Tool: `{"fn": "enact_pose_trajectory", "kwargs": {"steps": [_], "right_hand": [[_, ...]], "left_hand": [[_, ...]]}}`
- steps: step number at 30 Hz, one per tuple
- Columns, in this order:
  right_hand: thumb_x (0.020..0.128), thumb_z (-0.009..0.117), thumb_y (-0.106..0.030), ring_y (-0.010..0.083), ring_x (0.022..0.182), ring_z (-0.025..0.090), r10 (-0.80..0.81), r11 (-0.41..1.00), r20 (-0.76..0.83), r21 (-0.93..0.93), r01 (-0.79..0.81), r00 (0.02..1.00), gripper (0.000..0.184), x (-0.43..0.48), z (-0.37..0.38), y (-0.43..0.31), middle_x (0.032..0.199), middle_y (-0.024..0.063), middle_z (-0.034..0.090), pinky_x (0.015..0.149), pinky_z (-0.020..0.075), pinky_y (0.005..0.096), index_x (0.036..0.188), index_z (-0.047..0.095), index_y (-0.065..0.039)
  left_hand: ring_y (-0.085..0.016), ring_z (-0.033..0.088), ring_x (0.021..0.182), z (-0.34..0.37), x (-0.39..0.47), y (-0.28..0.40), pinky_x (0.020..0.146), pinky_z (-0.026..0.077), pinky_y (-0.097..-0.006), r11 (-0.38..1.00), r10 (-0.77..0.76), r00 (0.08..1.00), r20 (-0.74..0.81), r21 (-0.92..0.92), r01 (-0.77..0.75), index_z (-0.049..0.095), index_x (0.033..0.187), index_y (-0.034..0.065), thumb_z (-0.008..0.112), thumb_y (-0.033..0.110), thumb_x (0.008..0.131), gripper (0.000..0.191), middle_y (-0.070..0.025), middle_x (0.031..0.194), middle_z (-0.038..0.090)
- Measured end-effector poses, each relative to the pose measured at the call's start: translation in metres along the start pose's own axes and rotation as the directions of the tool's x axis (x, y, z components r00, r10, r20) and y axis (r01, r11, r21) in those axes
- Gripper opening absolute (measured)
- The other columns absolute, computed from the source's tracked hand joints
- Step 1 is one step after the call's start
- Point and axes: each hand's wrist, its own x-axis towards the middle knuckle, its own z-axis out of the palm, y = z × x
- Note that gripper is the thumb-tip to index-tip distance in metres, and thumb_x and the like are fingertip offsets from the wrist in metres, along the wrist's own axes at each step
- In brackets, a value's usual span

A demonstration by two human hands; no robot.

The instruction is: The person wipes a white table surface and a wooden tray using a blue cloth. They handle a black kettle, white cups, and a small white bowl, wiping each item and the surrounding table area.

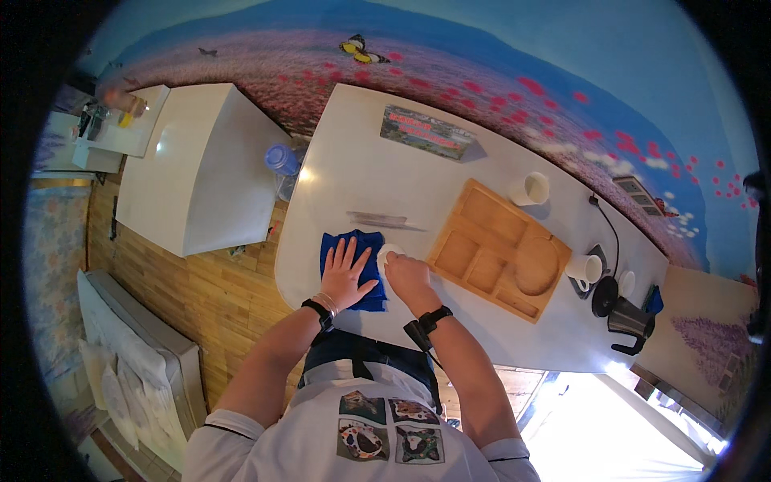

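Observation:
A folded dark-blue cloth (373, 240) lies near the front left edge of the white table. My left hand (344, 276) rests flat on top of it, palm down and fingers spread. Just right of the cloth, my right hand (409, 276) pinches a small white rounded object (385, 253), perhaps a lid or small dish; my fingers hide part of it. Beyond the cloth, a thin translucent strip (379, 219) lies on the tabletop. To the right of my right hand sits a wooden compartment tray (443, 274), its sections bare.
White mugs (533, 189) (584, 269) stand behind and right of the tray. A dark kettle (631, 320), a black round lid (605, 296) and a cable (615, 232) occupy the right end. A sign bearing writing (425, 134) stands at the back. Left of the table is a white cabinet (232, 175).

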Motion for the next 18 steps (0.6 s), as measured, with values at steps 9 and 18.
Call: {"fn": "enact_pose_trajectory", "kwargs": {"steps": [9, 18], "right_hand": [[0.093, 0.058, -0.033, 0.0367, 0.078, 0.071, 0.272, 0.956, -0.151, 0.152, -0.249, 0.95, 0.028, -0.05, -0.074, 0.043, 0.085, 0.0173, 0.07, 0.065, 0.057, 0.049, 0.093, 0.063, -0.005], [0.092, 0.059, -0.033, 0.0386, 0.085, 0.07, 0.361, 0.931, -0.114, 0.106, -0.35, 0.926, 0.03, -0.054, -0.072, 0.112, 0.09, 0.0205, 0.07, 0.073, 0.0556, 0.0506, 0.094, 0.063, -0.003]], "left_hand": [[-0.037, 0.025, 0.15, 0.004, 0.046, 0.047, 0.121, 0.018, -0.0541, 0.994, 0.105, 0.994, 0.044, 0.01, -0.105, 0.044, 0.152, 0.0233, 0.056, 0.054, 0.095, 0.066, -0.0155, 0.163, 0.027], [-0.036, 0.02, 0.152, 0.012, 0.079, 0.081, 0.123, 0.014, -0.0546, 0.976, 0.212, 0.964, 0.16, 0.012, -0.216, 0.038, 0.156, 0.0223, 0.053, 0.054, 0.098, 0.068, -0.0139, 0.165, 0.024]]}}
